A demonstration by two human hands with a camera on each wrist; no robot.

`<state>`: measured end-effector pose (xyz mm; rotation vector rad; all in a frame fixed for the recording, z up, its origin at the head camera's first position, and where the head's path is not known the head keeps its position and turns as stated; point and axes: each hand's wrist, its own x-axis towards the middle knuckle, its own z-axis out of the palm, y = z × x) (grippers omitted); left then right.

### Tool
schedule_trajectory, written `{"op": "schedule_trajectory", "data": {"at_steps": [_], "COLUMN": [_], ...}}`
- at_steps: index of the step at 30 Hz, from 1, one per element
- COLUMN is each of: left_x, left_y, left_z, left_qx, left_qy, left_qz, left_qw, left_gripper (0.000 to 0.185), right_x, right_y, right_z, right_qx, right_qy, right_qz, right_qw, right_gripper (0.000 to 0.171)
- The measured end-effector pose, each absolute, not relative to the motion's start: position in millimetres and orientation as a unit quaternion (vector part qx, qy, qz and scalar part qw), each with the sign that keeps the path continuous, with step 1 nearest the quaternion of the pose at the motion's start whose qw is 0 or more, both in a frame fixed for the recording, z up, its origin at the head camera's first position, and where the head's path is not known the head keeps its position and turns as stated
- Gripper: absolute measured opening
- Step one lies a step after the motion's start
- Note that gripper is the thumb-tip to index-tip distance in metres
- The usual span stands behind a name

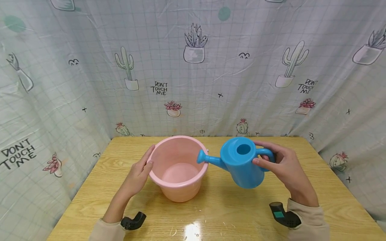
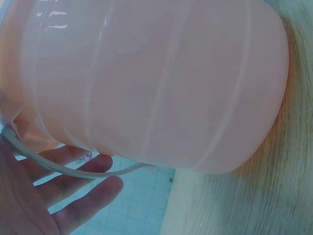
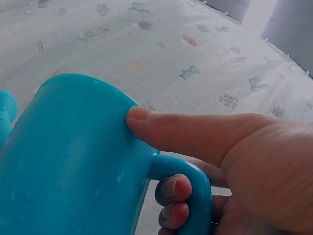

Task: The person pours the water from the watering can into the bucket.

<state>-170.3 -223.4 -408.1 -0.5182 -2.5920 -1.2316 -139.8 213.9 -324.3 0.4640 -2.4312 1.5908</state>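
Observation:
A pink plastic bucket (image 1: 175,192) stands on the table, its inner floor visible. My left hand (image 1: 137,174) rests at the bucket's left rim, thumb and forefinger touching it. In the left wrist view, spread, nearly straight fingers (image 2: 93,198) lie by the bucket's thin pale bail handle (image 2: 73,171). To the right, my right hand (image 1: 283,164) grips the handle of a blue watering can (image 1: 245,172). Fingers curl through the handle loop, and the thumb presses the can's side. The can's spout (image 1: 214,160) reaches left, with its flared head over the bucket's right rim. Droplets cling to the can's wall.
The wooden table (image 1: 105,157) carries small wet spots (image 1: 173,231) near its front. A curtain (image 1: 211,73) printed with cacti and lettering hangs behind it and along both sides. Black devices (image 1: 284,216) are strapped at both wrists.

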Motion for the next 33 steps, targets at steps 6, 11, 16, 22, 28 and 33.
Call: {"op": "schedule_trajectory", "data": {"at_steps": [6,11,16,22,28,33], "left_x": [-170.3,-169.7,-169.3,-169.3,-169.7,-169.1], "left_y": [-223.2,-223.1,-222.8,-222.3,-222.9,-222.6], "left_z": [-407.2,-406.8,-405.8,-405.4,-405.8,-405.6], "left_qx": [-0.178,-0.178,-0.178,-0.178,-0.177,-0.174], "left_qy": [-0.882,-0.881,-0.881,-0.883,-0.882,-0.882], "left_qz": [-0.421,-0.424,-0.425,-0.420,-0.423,-0.423], "left_qw": [0.113,0.109,0.108,0.113,0.111,0.111], "left_gripper": [0.051,0.051,0.051,0.051,0.051,0.051], "right_x": [-140.0,-140.0,-139.8,-139.8,-139.5,-139.3], "right_y": [213.7,213.6,213.6,213.7,213.4,213.1], "right_z": [-324.0,-324.8,-324.8,-324.7,-324.6,-324.4], "right_qx": [0.158,0.163,0.167,0.166,0.164,0.161], "right_qy": [-0.822,-0.821,-0.818,-0.819,-0.825,-0.828], "right_qz": [0.538,0.537,0.540,0.539,0.530,0.527], "right_qw": [0.103,0.107,0.108,0.107,0.109,0.108], "right_gripper": [0.049,0.048,0.048,0.049,0.049,0.049]}}
